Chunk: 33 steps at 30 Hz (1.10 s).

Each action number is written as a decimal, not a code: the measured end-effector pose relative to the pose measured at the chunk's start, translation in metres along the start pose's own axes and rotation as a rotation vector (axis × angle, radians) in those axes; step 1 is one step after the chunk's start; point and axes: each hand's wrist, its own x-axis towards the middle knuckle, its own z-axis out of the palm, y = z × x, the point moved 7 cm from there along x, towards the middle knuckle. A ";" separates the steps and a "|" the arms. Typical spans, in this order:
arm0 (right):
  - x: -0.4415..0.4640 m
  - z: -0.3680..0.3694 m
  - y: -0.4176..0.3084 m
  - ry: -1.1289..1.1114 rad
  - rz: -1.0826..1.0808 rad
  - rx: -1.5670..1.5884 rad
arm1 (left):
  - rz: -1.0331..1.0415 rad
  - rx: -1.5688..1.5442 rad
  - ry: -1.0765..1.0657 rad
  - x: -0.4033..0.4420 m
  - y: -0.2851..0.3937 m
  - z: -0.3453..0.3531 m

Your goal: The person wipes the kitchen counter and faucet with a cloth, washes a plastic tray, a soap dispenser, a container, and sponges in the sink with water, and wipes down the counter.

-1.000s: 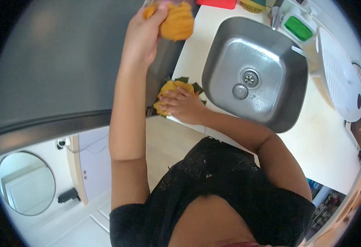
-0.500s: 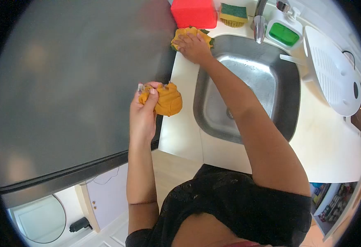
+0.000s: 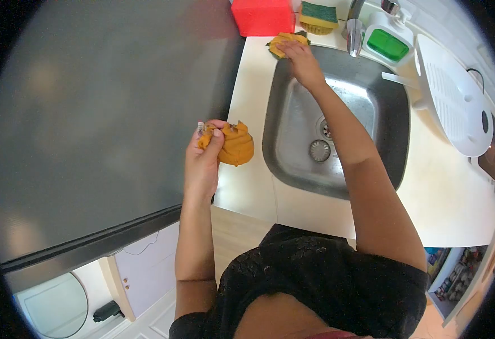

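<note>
An orange cloth bundle [image 3: 237, 148], gathered at its neck, is gripped by my left hand [image 3: 205, 151] over the counter's left edge. A small clear and whitish piece sticks up by the fingers; what it belongs to I cannot make out. My right hand [image 3: 304, 61] reaches across the sink [image 3: 292, 152] and presses down on a crumpled yellow cloth [image 3: 284, 40] with dark green edges. That cloth lies on the counter at the sink's far left corner. Its right part is partly covered by my fingers.
Behind the cloth stand a red box [image 3: 263, 17] and a green-and-yellow sponge [image 3: 318, 18]. A faucet [image 3: 354, 34], a soap dispenser [image 3: 388, 42] with green liquid and a white drying rack [image 3: 453, 99] line the right side. A large dark grey surface [image 3: 112, 113] borders the counter's left.
My right hand has slid the yellow cloth to the right along the counter, from beside the dark surface to the sink corner. My left hand, still holding the orange bundle, has shifted slightly right and down.
</note>
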 end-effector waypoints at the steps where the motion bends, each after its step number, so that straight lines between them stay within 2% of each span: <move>1: -0.007 -0.006 0.007 0.050 0.018 0.072 | -0.001 0.002 -0.002 0.000 -0.003 0.001; 2: -0.016 -0.009 0.012 0.054 0.024 0.073 | -0.007 0.005 -0.020 0.000 -0.005 0.003; 4: -0.038 -0.026 0.036 0.172 0.370 0.077 | -0.010 0.008 -0.044 -0.001 -0.005 0.006; 5: -0.044 -0.029 0.035 0.177 0.370 0.070 | -0.012 0.016 -0.039 -0.003 -0.005 0.006; 7: -0.056 -0.054 0.035 0.433 0.448 0.218 | -0.015 0.018 -0.039 -0.001 -0.006 0.010; 8: -0.052 -0.051 0.036 0.429 0.453 0.214 | -0.021 0.016 -0.051 -0.001 -0.007 0.011; 10: -0.038 -0.049 0.038 0.613 0.427 0.028 | -0.036 0.022 -0.060 -0.004 -0.009 0.011; 11: -0.032 -0.040 0.042 0.639 0.428 0.122 | -0.007 0.016 -0.051 -0.003 -0.007 0.011; 13: -0.017 0.015 0.037 0.465 0.469 0.440 | 0.009 0.017 -0.032 -0.006 -0.004 0.009; 14: -0.014 0.028 0.014 0.426 0.286 0.334 | 0.020 -0.011 -0.032 -0.009 0.004 0.009; 15: -0.014 0.037 -0.006 0.413 0.291 0.462 | 0.033 -0.040 -0.031 -0.010 0.008 0.008; 19: -0.045 0.028 -0.063 0.272 0.265 0.431 | 0.047 -0.072 0.019 -0.008 0.010 -0.006; 22: -0.094 0.045 -0.095 -0.175 0.363 1.070 | 0.038 -0.077 0.032 -0.005 0.007 -0.007; 24: -0.140 0.018 -0.141 -0.465 0.265 1.170 | 0.042 -0.084 0.014 -0.005 0.007 -0.005; 26: -0.155 -0.012 -0.158 -0.614 0.160 1.088 | 0.052 -0.088 -0.002 -0.005 0.010 -0.003; 28: -0.146 -0.055 -0.180 -0.953 -0.208 0.648 | 0.063 -0.063 -0.017 -0.006 0.014 0.000; 29: -0.126 -0.070 -0.170 -0.882 -0.180 0.504 | 0.072 -0.063 -0.017 -0.007 0.016 0.001; 31: -0.074 -0.083 -0.150 -0.519 -0.189 0.196 | 0.060 -0.072 0.026 -0.007 0.014 -0.001; 33: -0.028 -0.083 -0.137 -0.551 -0.014 0.010 | 0.067 -0.076 0.004 -0.009 0.010 0.003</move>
